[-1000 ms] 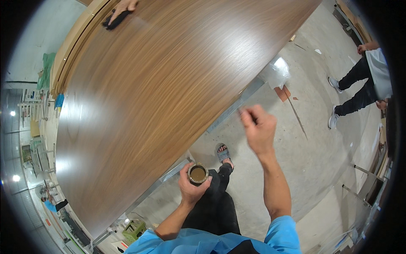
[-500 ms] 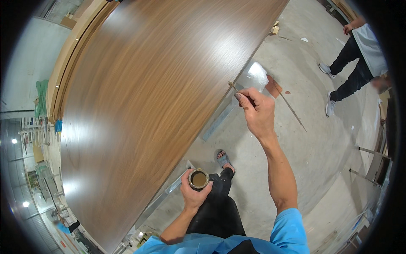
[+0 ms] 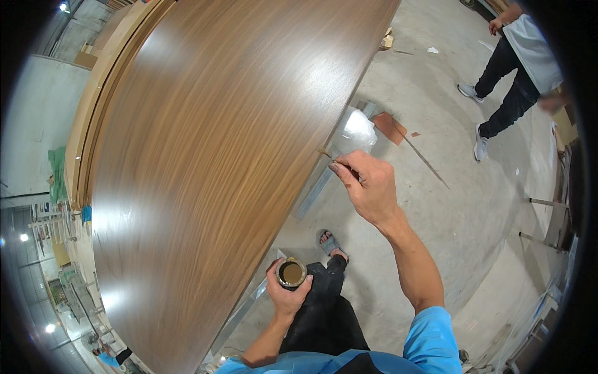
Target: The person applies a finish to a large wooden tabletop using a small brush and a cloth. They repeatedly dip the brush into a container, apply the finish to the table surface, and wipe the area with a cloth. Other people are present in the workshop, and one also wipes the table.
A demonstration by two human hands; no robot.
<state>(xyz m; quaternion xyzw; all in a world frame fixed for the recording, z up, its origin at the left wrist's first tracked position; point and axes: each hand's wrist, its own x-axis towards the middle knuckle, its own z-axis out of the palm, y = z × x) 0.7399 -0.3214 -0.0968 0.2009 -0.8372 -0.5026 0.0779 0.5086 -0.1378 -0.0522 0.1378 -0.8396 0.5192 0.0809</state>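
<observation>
My left hand (image 3: pixel 288 298) is wrapped round a small round pot (image 3: pixel 303 282) of brown liquid, held upright beside the near part of the panel's edge. Between the thumb and fingers of my right hand (image 3: pixel 369 185) is a thin small brush (image 3: pixel 326 154). Its tip is at the right-hand edge of a large wood-grain panel (image 3: pixel 212 156); whether it touches cannot be made out. My fingers hide most of the brush's handle. The panel is brown, glossy and lies flat, filling the left and middle of the view.
Another person (image 3: pixel 514 87) stands on the concrete floor (image 3: pixel 430 249) at the far right. Clear plastic sheeting (image 3: pixel 358 131) and a reddish-brown flat piece (image 3: pixel 390 128) lie beyond my right hand. Long pale boards (image 3: pixel 93 118) line the panel's left side, with green material (image 3: pixel 57 174) beside them.
My right hand has moved nearer and a little left along the panel's edge, carrying the brush. My left hand still holds the pot, nearly unmoved. The whole view has shifted slightly.
</observation>
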